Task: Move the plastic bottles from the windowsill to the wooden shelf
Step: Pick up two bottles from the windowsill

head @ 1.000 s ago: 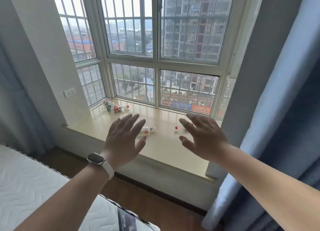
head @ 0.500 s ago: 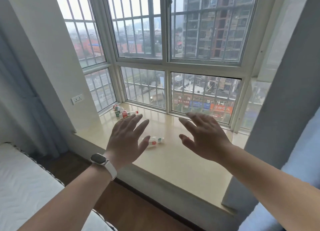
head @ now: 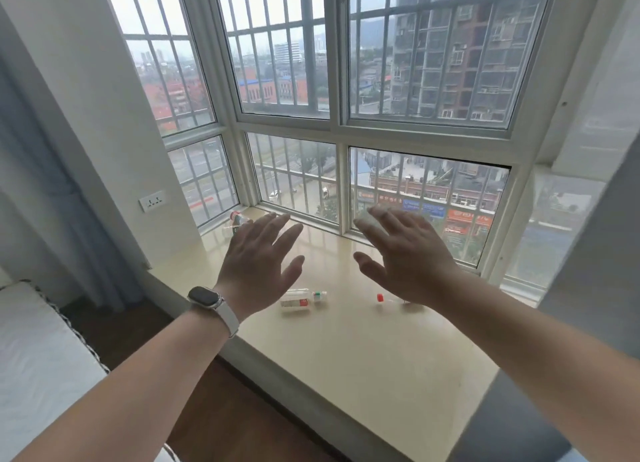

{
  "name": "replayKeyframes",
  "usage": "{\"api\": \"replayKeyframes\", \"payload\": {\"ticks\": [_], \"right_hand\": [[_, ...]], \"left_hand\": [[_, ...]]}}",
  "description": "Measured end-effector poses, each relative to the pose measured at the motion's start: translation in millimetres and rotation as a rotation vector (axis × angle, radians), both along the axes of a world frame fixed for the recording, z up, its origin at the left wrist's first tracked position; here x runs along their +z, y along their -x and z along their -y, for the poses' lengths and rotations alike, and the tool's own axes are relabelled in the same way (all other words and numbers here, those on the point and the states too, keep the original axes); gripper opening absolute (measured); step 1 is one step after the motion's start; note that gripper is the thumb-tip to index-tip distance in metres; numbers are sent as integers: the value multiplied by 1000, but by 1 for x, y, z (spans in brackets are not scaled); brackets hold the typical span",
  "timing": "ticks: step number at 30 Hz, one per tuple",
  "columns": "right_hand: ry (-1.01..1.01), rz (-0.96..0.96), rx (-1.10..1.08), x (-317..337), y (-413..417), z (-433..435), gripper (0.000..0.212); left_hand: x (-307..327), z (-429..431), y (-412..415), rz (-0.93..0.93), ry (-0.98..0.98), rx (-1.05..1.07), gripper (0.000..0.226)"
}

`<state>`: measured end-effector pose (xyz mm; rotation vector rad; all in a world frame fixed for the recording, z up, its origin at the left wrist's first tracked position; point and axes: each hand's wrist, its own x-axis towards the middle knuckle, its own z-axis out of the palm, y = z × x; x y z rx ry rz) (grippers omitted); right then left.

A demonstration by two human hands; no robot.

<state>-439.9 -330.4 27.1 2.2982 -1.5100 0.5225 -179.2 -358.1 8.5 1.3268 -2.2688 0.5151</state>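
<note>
Clear plastic bottles lie on their sides on the beige windowsill [head: 363, 350]. One with a red-and-white label [head: 301, 298] rests in the middle, just right of my left wrist. Another with a red cap [head: 388, 299] is mostly hidden under my right hand. More bottles [head: 235, 220] lie in the far left corner, partly behind my left fingers. My left hand [head: 258, 257], with a watch on the wrist, and my right hand [head: 405, 253] both hover above the sill, fingers spread, holding nothing. No wooden shelf is in view.
Barred windows [head: 339, 122] close off the sill at the back and left. A wall socket [head: 151, 201] sits on the left wall. A white mattress [head: 38, 364] lies at lower left over dark wood floor, and a blue curtain [head: 588, 288] hangs at right.
The view has come closer to the windowsill and both hands have moved forward over it. The red-capped bottle, hidden half a second ago, shows again beneath my right hand. The bottles have not moved.
</note>
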Motion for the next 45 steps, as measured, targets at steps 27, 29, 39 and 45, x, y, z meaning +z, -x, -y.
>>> {"api": "replayKeyframes", "payload": {"ticks": [27, 29, 39, 45], "right_hand": [[-127, -14, -289, -43, -75, 308, 60], [-133, -13, -309, -55, -84, 326, 59], [-305, -41, -416, -127, -67, 368, 53], [-458, 20, -484, -184, -40, 374, 56]], "left_hand": [[-40, 374, -80, -14, -40, -248, 50], [-52, 402, -85, -15, -64, -273, 50], [-132, 459, -69, -25, -273, -333, 54], [-181, 476, -43, -32, -391, -312, 53]]}}
